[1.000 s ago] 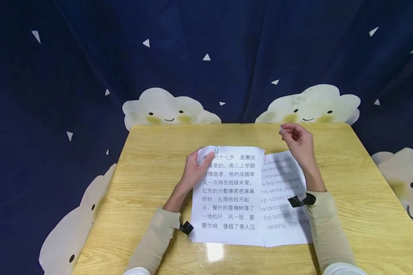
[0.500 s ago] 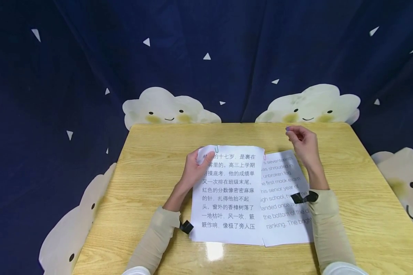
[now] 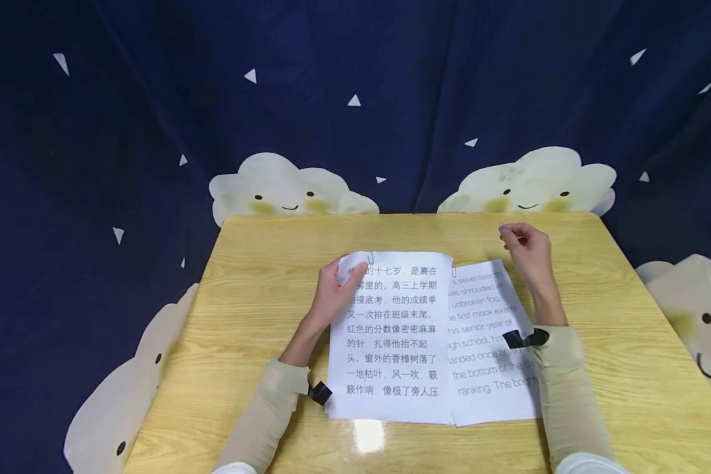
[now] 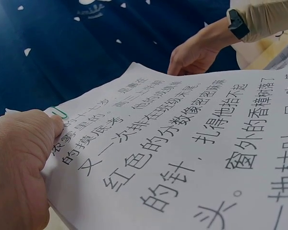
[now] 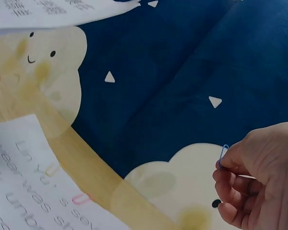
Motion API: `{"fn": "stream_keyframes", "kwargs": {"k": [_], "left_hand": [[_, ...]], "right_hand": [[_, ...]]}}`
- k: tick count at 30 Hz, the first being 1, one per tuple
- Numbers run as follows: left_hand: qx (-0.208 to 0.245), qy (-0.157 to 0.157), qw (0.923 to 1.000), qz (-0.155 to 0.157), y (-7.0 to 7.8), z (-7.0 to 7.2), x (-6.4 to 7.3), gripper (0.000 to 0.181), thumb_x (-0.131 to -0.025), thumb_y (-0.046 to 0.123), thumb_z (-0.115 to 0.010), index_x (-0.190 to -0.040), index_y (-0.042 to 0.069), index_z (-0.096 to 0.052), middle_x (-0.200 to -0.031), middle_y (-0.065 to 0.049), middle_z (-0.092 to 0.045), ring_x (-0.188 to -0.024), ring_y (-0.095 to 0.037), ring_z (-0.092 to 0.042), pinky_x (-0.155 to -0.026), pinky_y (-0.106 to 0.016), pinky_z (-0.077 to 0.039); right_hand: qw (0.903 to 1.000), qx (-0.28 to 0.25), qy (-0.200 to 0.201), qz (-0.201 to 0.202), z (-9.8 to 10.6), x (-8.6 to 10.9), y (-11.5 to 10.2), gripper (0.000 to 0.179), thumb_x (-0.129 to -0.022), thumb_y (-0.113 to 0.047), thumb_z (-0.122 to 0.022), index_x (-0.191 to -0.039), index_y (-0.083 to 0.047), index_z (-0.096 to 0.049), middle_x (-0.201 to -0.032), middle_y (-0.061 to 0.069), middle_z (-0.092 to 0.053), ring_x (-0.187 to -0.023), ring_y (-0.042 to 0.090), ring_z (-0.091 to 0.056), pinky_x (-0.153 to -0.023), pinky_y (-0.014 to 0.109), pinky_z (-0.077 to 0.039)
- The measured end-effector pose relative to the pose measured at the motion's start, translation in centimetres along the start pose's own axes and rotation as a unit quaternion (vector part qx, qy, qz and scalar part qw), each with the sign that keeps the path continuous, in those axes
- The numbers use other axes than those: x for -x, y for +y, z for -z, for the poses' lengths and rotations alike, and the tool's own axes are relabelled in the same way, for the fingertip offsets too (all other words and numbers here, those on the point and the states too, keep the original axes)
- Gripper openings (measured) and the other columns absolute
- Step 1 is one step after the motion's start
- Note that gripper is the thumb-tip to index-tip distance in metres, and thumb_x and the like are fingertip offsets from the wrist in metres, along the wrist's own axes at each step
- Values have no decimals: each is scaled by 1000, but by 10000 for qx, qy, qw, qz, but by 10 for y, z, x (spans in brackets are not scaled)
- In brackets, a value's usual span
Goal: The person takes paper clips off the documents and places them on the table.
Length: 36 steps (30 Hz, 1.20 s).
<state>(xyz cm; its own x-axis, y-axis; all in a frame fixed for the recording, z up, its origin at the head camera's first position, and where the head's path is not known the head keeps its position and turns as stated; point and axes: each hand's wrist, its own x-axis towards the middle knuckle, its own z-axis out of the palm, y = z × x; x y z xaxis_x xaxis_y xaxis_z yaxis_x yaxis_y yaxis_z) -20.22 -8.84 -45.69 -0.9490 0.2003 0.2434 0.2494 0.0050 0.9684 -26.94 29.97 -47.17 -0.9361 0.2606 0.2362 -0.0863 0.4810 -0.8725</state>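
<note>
Blue clip (image 5: 224, 151), pinched in the right hand (image 3: 528, 251), right of the frame's centre; the left hand (image 3: 334, 289) grips the Chinese-text pages (image 3: 391, 407) lower centre. Clipping seems the step; next probably calls for careful lining-up.

black chinese characters filled the front sheet (image 3: 391, 336), "红色的分数像密密麻麻的针" running across two lines, english print stood on the partly covered sheet (image 3: 480, 368) at its right, reading "lin yu's", "unbroken fog", "first mock exam", "high school", "ranking"
</note>
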Motion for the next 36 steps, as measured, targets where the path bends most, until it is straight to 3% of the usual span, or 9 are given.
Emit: {"fn": "stream_keyframes", "kwargs": {"k": [5, 8, 12, 20, 25, 30, 36], "left_hand": [[-31, 55, 9996, -265, -1, -1, -1, 19, -97, 10, -61, -105, -6, -65, -77, -25, -62, -59, -35, -62, -49, -37, -54], [-39, 47, 9994, -336, -2, -1, -2, 18, -97, 9, -61, -105, -7, -65, -77, -25, -63, -58, -35, -62, -48, -38, -55], [-1, -33, 9995, -301, -2, 0, -3, 18, -97, 10, -60, -105, -6, -65, -78, -25, -64, -58, -38, -63, -48, -39, -55], [44, -71, 9997, -237, -1, 2, -2, 19, -97, 10, -60, -107, -5, -65, -79, -25, -66, -59, -41, -63, -49, -42, -56], [117, -86, 9997, -170, -2, 2, -2, 19, -98, 11, -59, -107, -5, -65, -79, -24, -66, -60, -42, -63, -48, -43, -56], [167, -86, 9998, -89, -1, 2, -1, 21, -98, 12, -60, -107, -5, -65, -80, -24, -66, -60, -42, -64, -48, -43, -56], [126, -99, 9998, -104, -1, 2, 0, 20, -98, 12, -59, -108, -5, -65, -80, -25, -66, -60, -42, -64, -48, -43, -56]], "right_hand": [[9993, 349, 54, -128, 6, -4, 18, 37, -98, -31, -58, -109, 3, -67, -90, 8, -65, -76, 19, -60, -60, 13, -48], [9976, 567, 52, -403, 10, -4, 26, 39, -98, -32, -57, -110, 3, -67, -90, 9, -64, -76, 18, -60, -57, 14, -47], [9928, 841, 86, -853, 16, -1, 36, 37, -97, -31, -57, -107, 3, -67, -80, -1, -61, -66, 10, -55, -50, 17, -44], [9858, 996, -137, -1345, 21, -1, 64, 39, -96, -30, -57, -107, 6, -66, -71, 2, -59, -53, 4, -49, -44, 23, -43], [9797, 1306, -82, -1520, 19, -1, 71, 41, -95, -33, -58, -107, 5, -68, -75, 0, -58, -64, 10, -50, -49, 21, -42], [9731, 1644, -60, -1611, 17, 1, 77, 42, -96, -34, -53, -108, 4, -68, -94, 14, -62, -77, 20, -52, -55, 22, -43], [9657, 2159, 159, -1434, 13, 1, 83, 43, -97, -37, -52, -100, 2, -70, -96, 21, -66, -83, 32, -57, -61, 31, -42]]}}
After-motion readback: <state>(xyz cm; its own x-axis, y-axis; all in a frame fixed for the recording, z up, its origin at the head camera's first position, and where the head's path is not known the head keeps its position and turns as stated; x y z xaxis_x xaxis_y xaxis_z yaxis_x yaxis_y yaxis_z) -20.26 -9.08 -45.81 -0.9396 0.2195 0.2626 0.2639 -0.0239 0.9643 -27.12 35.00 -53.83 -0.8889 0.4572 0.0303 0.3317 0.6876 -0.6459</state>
